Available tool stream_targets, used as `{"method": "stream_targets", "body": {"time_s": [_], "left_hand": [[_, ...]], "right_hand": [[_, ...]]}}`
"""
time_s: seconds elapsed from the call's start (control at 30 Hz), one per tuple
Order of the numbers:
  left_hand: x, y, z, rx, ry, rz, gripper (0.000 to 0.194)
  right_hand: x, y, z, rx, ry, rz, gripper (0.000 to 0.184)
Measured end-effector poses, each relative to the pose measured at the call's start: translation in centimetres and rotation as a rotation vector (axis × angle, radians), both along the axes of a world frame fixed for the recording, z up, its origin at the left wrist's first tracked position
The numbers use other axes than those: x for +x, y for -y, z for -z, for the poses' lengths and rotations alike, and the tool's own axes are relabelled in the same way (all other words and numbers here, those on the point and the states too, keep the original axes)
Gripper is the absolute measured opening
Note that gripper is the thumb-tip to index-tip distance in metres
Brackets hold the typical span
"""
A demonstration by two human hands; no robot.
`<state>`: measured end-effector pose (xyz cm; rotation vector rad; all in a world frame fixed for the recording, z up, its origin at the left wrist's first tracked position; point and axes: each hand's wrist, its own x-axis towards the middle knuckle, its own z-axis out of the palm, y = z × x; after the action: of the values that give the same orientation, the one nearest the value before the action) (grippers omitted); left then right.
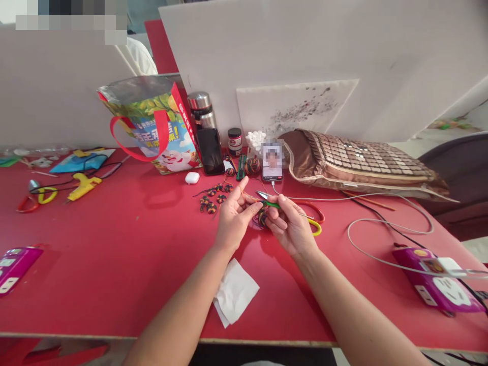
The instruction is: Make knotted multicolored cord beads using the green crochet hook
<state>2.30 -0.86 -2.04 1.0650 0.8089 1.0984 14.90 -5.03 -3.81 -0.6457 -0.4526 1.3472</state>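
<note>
Both of my hands meet above the middle of the red table (114,264). My left hand (233,216) pinches a thin green stick (271,204) with a silvery tip, thumb and fingers closed on it. My right hand (290,224) is closed around a small multicoloured cord coil (261,218) and the same stick. Several finished multicoloured knots (213,198) lie just beyond my left hand. Red and yellow loops (316,221) lie under my right hand.
A colourful gift bag (160,124), a steel flask (202,109), a dark phone (210,151), a lit phone (272,161) and a brown cushion (358,162) line the back. A yellow glue gun (84,185) is left, purple power strips (438,284) right, white tissue (234,292) near.
</note>
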Motion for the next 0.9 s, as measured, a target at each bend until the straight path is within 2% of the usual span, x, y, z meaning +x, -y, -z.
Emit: {"method": "stream_targets", "body": {"time_s": [0.27,0.53,0.73,0.9], "left_hand": [[0.0,0.1,0.0,-0.016,-0.002,0.006,0.076],[0.1,0.2,0.1,0.066,-0.066,0.009,0.074],[0.2,0.2,0.4,0.037,-0.037,0.014,0.075],[0.4,0.3,0.7,0.029,-0.012,-0.021,0.077]], "right_hand": [[-0.1,0.2,-0.1,-0.004,0.003,0.003,0.018],[0.0,0.5,-0.1,-0.002,0.083,0.027,0.018],[-0.5,0.6,0.0,0.028,0.22,0.089,0.018],[-1.0,1.0,0.3,0.079,0.429,0.181,0.019]]}}
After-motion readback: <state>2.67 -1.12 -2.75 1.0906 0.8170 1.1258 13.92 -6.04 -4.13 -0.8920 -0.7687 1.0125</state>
